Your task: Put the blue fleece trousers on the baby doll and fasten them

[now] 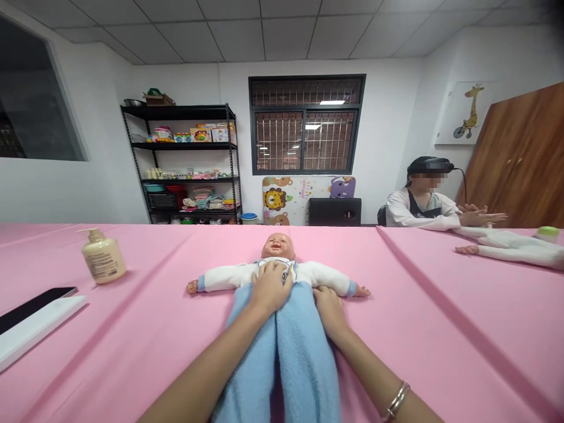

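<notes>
A baby doll [304, 343] in a white and light-blue suit lies on its back on the pink-covered table, head away from me and both arms stretched sideways. My left hand [271, 286] rests across the doll's chest, its fingers laid on the white top just below the collar. Against the doll's side, under its outstretched arm on the right, lies my right hand [328, 306]. The fingers there are loosely bent and touch the suit; their tips are partly hidden. A silver bangle [398, 400] circles my right wrist.
A pump bottle [104, 258] stands on the left of the table, with a dark phone [35, 305] and a white box [42, 329] nearer me. At the right sits another person [420, 202], hands raised beside a second doll [515, 244]. Shelves [187, 144] stand behind.
</notes>
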Demonstrator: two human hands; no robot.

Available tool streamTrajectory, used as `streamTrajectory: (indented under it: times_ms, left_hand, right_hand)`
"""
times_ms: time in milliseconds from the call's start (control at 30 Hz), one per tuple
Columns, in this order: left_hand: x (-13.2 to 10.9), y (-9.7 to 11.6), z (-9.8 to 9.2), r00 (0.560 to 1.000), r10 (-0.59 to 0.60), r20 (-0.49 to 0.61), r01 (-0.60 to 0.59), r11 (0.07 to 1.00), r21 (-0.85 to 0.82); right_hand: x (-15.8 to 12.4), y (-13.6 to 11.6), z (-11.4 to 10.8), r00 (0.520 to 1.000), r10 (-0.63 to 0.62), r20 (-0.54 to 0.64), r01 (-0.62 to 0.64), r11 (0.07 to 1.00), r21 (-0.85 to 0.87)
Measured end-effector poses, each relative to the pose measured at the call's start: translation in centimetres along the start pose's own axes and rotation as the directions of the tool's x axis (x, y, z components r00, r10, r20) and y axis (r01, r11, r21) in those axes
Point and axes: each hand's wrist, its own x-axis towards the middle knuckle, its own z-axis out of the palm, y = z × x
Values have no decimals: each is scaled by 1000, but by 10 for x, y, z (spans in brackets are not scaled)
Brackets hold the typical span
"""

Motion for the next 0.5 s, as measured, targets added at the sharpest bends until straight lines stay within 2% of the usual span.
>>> streamTrajectory:
  times_ms: [100,200,333,400,433,500]
  left_hand:
    - [-2,-7,6,991,-135,-20,134,989,-66]
    - [-2,-17,3,973,-231,-17,221,949,-223]
    - [-1,-25,-1,976,-191,-106,111,853,-509]
    - [1,-28,0,954,-256,-154,96,751,-653]
    - [2,-30,0,944,-283,-168,95,723,-685]
    - [4,-34,2,949,-258,-179,81,751,-655]
  right_hand:
    - [1,1,5,1000,3,16,-3,1000,-8]
    - [5,-2,6,999,-15,-38,21,986,166]
    - [18,-23,-8,979,-92,-182,176,832,527]
    - [26,-41,-19,954,-153,-258,284,737,614]
    - [30,-51,-24,941,-174,-291,327,697,639]
    - [36,-72,-32,924,-210,-320,378,636,673]
